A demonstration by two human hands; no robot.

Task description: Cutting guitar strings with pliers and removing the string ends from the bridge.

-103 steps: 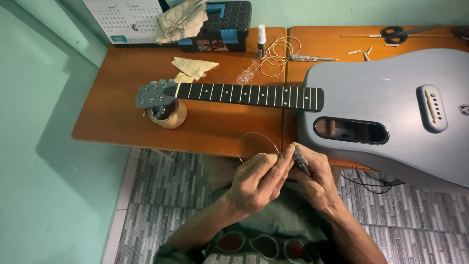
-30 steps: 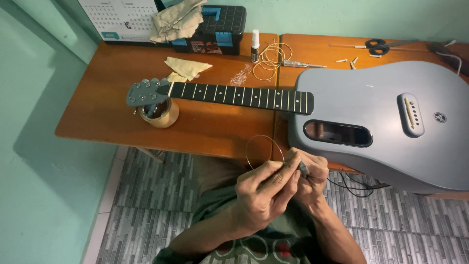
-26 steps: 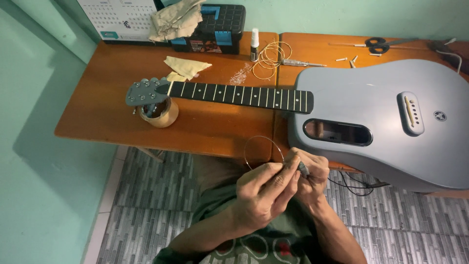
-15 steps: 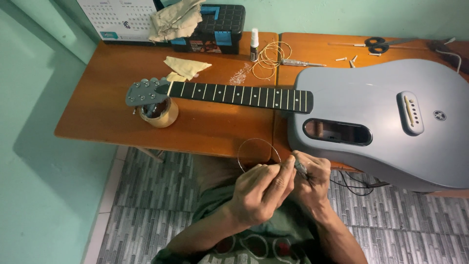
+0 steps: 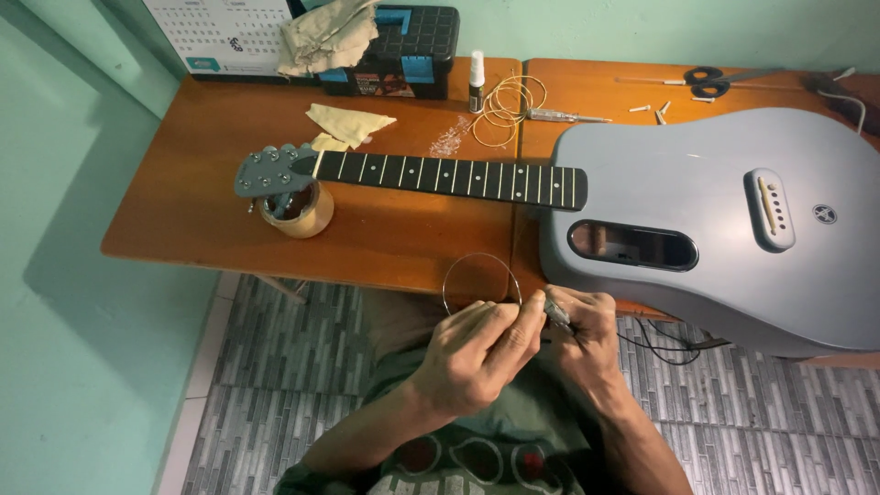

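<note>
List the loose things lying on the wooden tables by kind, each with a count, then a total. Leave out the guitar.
Toolbox: 1
Cloths: 2
Small bottle: 1
Wire coil on the table: 1
Scissors: 1
Tape roll: 1
Total: 7

On my feed I see two bare forearms running up from the bottom edge, with no sleeves reaching the wrists and no watch, ring or band on either. The left hand [image 5: 472, 353] and the right hand [image 5: 587, 335] are both bare, without gloves, with lean knuckles and fingers [image 5: 513, 321]. Below them I make out a dark green shirt [image 5: 513, 431], short-sleeved as far as I can tell, its cuff just showing at the lower left. Across the chest runs a print [image 5: 458, 463] of rounded white outlines filled with red. The rest of the body is out of frame.
</note>
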